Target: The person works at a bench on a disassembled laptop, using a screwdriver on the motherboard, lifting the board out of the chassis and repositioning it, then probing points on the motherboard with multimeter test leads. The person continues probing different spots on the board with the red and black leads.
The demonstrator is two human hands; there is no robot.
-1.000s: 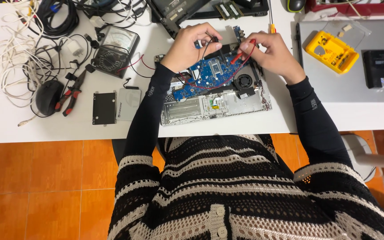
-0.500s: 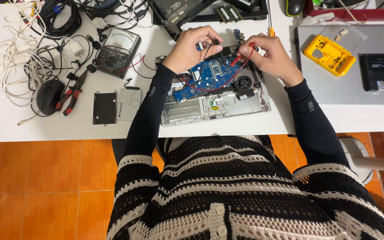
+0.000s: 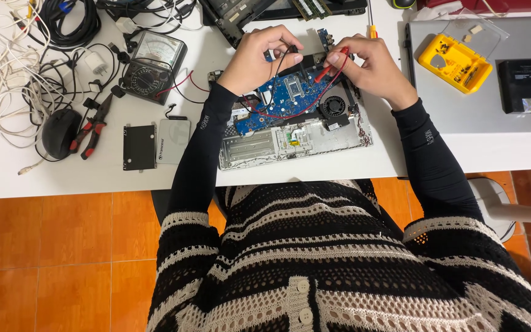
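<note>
Left hand: our left hand (image 3: 254, 60) pinches the black probe (image 3: 294, 56) between thumb and fingers, its tip angled down toward the upper edge of the blue circuit board (image 3: 284, 101).
Right hand: our right hand (image 3: 370, 64) is closed on the red probe (image 3: 332, 67), which slants down and left onto the same board.
Hands together: the two hands sit near each other above the board, not touching, each clamped on its own probe.
Board: it lies in the opened laptop shell (image 3: 296, 138) on the white table (image 3: 339, 166), just left of the round black fan (image 3: 334, 106).
Leads: the red lead (image 3: 278, 115) loops across the board, and we judge it worth keeping clear of the tips.
Meter: the analogue meter (image 3: 153, 58) stands well to the left, so we must hold both tips steady while glancing over.
Contact: we cannot tell exactly which pads the tips touch; light, upright pressure should keep them from slipping.
Nearby: pliers (image 3: 93, 126) and a black mouse (image 3: 59, 132) lie well apart from the work.
</note>
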